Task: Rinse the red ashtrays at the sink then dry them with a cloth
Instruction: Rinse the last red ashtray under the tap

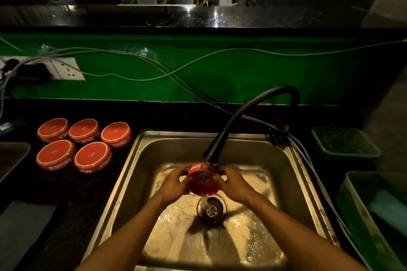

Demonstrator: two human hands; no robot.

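Note:
Both hands hold one red ashtray (201, 179) tilted over the steel sink (132, 174), under the black faucet spout (214, 150). My left hand (174, 185) grips its left side and my right hand (234, 185) grips its right side. Water runs over the ashtray and falls toward the drain (211, 210). Several more red ashtrays (84, 130) with white lettering lie upside down on the dark counter left of the sink.
A grey cloth (24, 226) lies on the counter at the lower left. Green plastic tubs (345, 142) stand right of the sink. White cables (198, 59) trail along the green wall, with a socket panel (66, 68) at the left.

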